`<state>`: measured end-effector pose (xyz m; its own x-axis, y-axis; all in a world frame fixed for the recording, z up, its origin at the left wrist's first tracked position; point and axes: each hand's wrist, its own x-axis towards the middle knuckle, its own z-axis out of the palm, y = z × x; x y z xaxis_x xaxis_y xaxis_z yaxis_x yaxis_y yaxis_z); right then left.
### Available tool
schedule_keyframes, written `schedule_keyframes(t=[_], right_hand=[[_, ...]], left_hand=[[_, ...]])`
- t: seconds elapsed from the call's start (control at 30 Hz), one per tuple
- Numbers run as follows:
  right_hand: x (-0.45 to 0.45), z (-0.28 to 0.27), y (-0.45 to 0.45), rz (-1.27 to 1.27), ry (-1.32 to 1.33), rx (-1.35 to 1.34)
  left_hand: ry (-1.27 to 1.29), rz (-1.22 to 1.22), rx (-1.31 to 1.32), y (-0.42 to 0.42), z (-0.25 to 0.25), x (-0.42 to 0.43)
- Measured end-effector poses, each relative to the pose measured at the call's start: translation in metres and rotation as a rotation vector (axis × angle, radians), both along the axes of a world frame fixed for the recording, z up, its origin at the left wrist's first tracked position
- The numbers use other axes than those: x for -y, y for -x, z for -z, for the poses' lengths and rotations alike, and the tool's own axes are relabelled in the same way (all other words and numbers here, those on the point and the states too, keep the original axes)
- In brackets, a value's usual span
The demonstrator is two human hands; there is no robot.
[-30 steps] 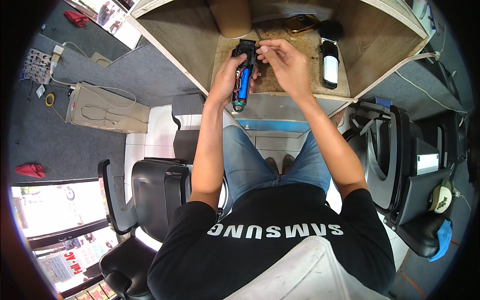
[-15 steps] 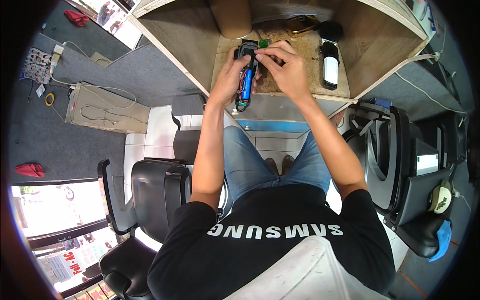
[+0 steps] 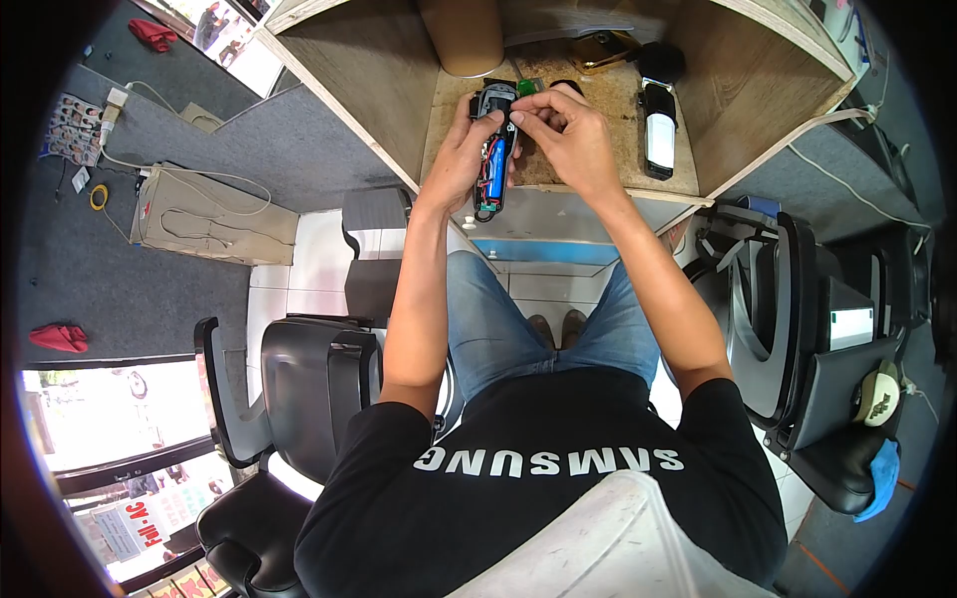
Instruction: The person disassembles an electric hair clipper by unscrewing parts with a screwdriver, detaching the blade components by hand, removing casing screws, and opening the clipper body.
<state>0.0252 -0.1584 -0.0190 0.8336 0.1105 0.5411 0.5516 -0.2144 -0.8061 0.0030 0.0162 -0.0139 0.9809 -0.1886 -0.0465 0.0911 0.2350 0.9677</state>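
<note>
An opened black hair clipper (image 3: 492,159) shows a blue battery, red wires and a bit of green board at its lower end. My left hand (image 3: 461,157) is wrapped round it from the left, with the thumb on its upper part. At the clipper's upper right edge, my right hand (image 3: 570,135) has its thumb and index finger pinched together; anything between them is too small to make out. A green object (image 3: 529,88) lies on the wooden shelf (image 3: 608,164) just beyond my right fingers.
On the shelf's right side lies a white and black clipper (image 3: 658,132), with a round black item (image 3: 659,62) and a golden object (image 3: 601,50) behind it. Wooden side walls flank the shelf. Black chairs (image 3: 311,399) stand left and right.
My right hand's pinched fingers have shifted slightly left onto the clipper's upper edge. The green object has come into fuller view beyond them. The held clipper has moved slightly right.
</note>
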Motion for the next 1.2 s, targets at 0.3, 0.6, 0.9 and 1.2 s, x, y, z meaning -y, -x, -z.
schedule_keyframes(t=[0.3,0.6,0.9,1.2], right_hand=[[0.005,-0.01,-0.002,0.032,0.118,-0.009],[0.01,-0.015,-0.004,-0.068,0.06,-0.211],[0.005,-0.017,0.002,0.045,0.145,-0.059],[-0.002,-0.01,0.007,0.194,0.259,0.411]], left_hand=[[-0.017,0.012,0.042,-0.001,0.004,0.001],[-0.035,0.014,0.02,0.0,0.003,0.001],[-0.061,0.007,0.018,0.001,0.001,0.001],[-0.04,-0.005,0.02,0.0,0.003,0.002]])
